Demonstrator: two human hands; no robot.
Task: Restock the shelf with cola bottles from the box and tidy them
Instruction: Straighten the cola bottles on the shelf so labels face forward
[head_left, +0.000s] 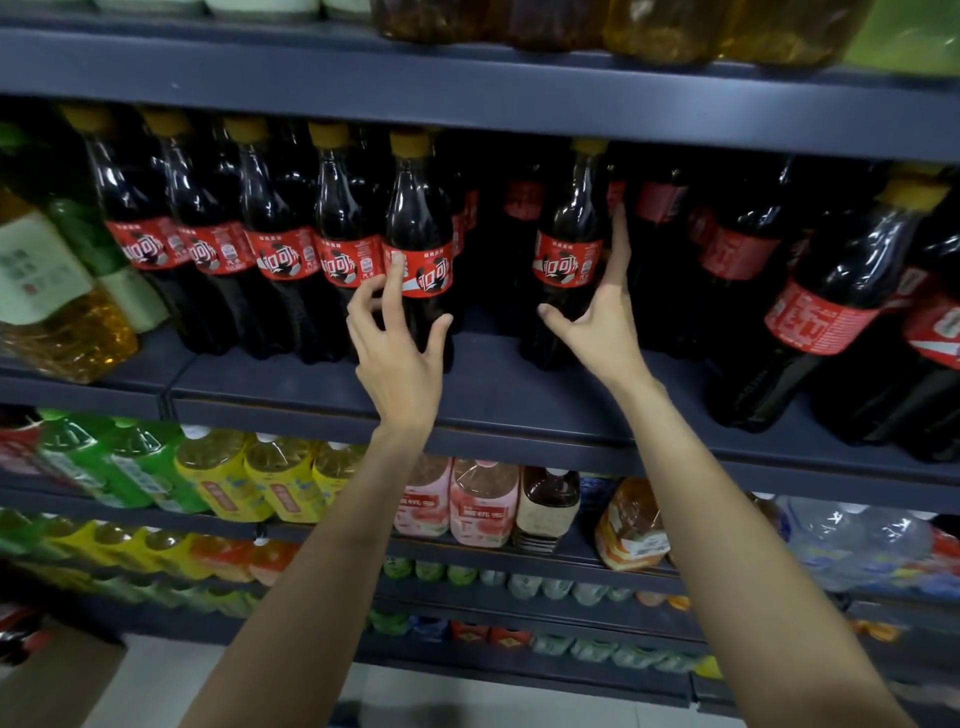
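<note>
A row of cola bottles with yellow caps and red labels stands on the dark shelf (483, 395). My left hand (397, 343) is spread around the fifth bottle from the left (421, 223), index finger on its label and thumb at its right side, not closed on it. My right hand (605, 306) is open beside a lone front bottle (569, 244), fingers reaching up along its right side and thumb at its lower body. A gap separates these two bottles. More cola bottles (831, 301) stand at the right, and others behind in shadow.
Oil bottles (62, 322) sit at the shelf's left end. Lower shelves hold green, yellow and pink drink bottles (483, 504) and water bottles (857, 540). A cardboard box (47, 675) stands on the floor at the lower left. The shelf above (467, 88) hangs close over the caps.
</note>
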